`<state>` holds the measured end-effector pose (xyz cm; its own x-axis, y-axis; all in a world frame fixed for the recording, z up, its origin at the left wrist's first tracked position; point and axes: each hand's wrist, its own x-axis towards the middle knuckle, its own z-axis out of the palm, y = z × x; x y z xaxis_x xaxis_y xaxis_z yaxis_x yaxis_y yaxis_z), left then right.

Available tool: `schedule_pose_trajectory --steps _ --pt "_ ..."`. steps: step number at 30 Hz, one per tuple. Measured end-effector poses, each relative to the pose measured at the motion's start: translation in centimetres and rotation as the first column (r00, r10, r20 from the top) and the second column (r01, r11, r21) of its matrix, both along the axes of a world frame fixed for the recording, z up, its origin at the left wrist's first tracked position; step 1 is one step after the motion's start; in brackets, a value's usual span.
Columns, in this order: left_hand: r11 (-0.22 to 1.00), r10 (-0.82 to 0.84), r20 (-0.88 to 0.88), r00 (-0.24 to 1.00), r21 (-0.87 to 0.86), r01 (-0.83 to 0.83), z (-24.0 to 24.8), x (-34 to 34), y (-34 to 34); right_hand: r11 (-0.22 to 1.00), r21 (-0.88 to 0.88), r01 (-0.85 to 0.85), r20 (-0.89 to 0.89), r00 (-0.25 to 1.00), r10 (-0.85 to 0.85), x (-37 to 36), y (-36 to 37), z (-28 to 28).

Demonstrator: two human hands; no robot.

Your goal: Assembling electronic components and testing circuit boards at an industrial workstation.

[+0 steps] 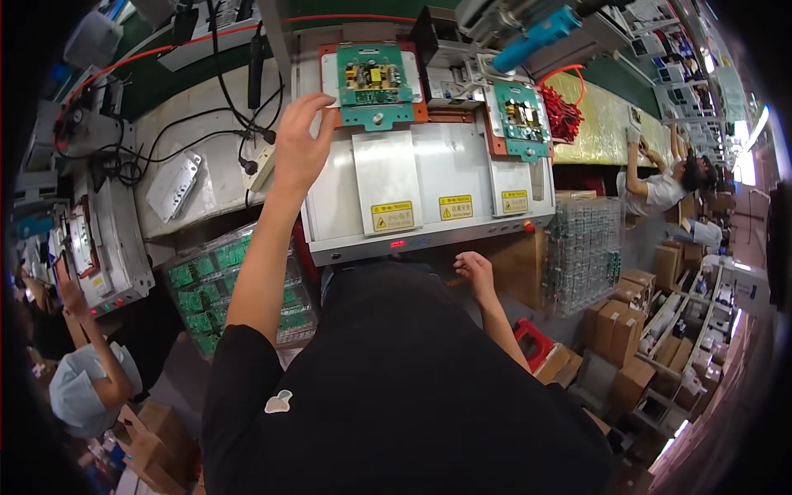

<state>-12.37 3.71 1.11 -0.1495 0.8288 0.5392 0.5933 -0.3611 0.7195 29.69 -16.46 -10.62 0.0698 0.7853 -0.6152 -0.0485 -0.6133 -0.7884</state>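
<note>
My left hand point(309, 136), fingers parted, was by the left fixture point(356, 115); my right hand point(476, 272), half-uncurled, off the machine's point(441, 165) front edge.

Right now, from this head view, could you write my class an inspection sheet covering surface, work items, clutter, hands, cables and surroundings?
Surface: white machine top with yellow warning labels.
Work items: left green holder and right green holder, each carrying a circuit board.
Clutter: red bundle right of the machine; metal plate on the left bench.
Hands: left hand by the left green holder's near left corner, contact unclear; right hand loosely curled before the machine, nothing seen in it.
Cables: black cables tangled on the left bench; red hose behind the machine.
Surroundings: other people at left and right; cardboard boxes lower right.
</note>
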Motion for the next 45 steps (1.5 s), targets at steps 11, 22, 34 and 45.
schedule_pose_trajectory --steps 11,22,34,45 --pt "0.951 -0.153 -0.338 0.929 -0.305 0.045 -1.3 4.3 -5.7 0.970 0.149 -0.192 0.132 0.976 0.173 -2.9 -0.3 0.3" --pt "0.865 0.046 -0.400 0.915 -0.442 -0.237 -0.6 8.1 -12.9 0.871 0.187 -0.454 0.251 0.879 0.405 -4.0 3.1 4.8" --pt "0.898 0.134 -0.525 0.841 0.424 0.122 6.7 1.4 -4.0 0.541 0.516 -0.665 0.480 0.747 0.460 -9.0 8.5 14.7" --pt "0.996 -0.049 0.031 0.998 0.074 0.046 7.0 -0.8 -3.7 0.066 -0.044 -0.997 0.976 -0.029 0.215 -27.3 26.3 7.8"
